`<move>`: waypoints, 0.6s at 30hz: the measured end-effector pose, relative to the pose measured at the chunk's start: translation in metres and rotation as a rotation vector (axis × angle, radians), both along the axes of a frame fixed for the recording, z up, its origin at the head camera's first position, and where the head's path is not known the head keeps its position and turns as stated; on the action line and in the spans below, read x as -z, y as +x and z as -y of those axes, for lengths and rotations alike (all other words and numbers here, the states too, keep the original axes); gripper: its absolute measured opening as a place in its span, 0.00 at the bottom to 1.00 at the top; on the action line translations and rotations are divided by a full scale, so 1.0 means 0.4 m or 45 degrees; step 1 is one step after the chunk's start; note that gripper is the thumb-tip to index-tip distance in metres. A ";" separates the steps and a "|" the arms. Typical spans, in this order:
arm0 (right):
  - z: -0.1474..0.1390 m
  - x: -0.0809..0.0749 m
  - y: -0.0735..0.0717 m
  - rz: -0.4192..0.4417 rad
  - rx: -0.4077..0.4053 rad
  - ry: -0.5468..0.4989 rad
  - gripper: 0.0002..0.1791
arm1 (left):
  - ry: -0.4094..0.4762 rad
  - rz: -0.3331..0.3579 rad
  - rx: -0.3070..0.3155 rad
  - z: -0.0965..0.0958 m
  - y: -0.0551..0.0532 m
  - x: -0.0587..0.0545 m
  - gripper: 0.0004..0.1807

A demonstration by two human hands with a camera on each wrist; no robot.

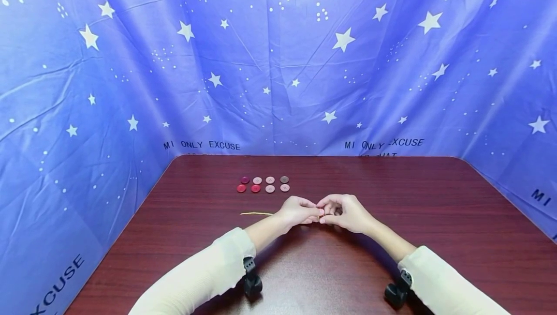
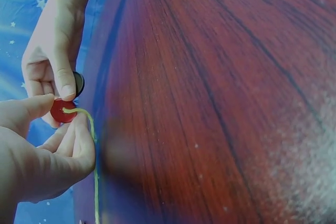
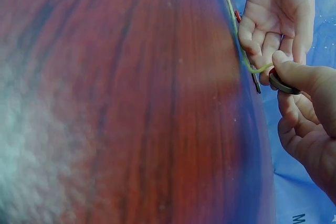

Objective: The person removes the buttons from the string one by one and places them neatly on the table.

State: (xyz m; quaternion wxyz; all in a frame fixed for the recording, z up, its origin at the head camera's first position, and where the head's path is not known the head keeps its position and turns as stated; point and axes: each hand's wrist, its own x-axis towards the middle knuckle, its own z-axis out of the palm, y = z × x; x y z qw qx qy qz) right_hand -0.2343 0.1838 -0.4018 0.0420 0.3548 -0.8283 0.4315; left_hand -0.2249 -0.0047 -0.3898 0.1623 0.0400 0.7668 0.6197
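Note:
Both hands meet over the table, fingertips close together. In the left wrist view, my left hand [image 2: 50,156] pinches a red button [image 2: 63,112] between thumb and fingers. A yellow cord [image 2: 96,182] comes out of the red button's middle and hangs down past the left fingers. My right hand [image 3: 317,98] pinches a dark button [image 3: 284,84], which sits right up against the red one. The right thumb tip also lies at the red button's rim. In the head view, the left hand [image 1: 298,211] and right hand [image 1: 350,216] largely hide both buttons.
Two rows of loose buttons lie on the dark red wooden table [image 1: 209,199] behind the left hand: red buttons [image 1: 255,188], pale pink ones [image 1: 270,189], a purple one [image 1: 245,180] and a grey-brown one [image 1: 285,179]. A blue starry curtain [image 1: 270,63] surrounds the table.

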 end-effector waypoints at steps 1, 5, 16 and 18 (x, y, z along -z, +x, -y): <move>-0.001 0.000 0.000 0.004 0.009 0.008 0.15 | -0.003 -0.002 -0.004 0.001 -0.002 0.000 0.13; 0.000 -0.013 0.010 0.026 0.053 0.035 0.15 | -0.003 -0.023 -0.020 0.010 -0.005 0.001 0.13; -0.010 -0.006 0.008 0.281 0.121 -0.035 0.16 | 0.123 -0.009 -0.020 0.050 -0.018 0.001 0.15; -0.011 -0.004 0.007 0.289 0.110 -0.045 0.16 | 0.140 0.003 -0.010 0.057 -0.021 0.001 0.15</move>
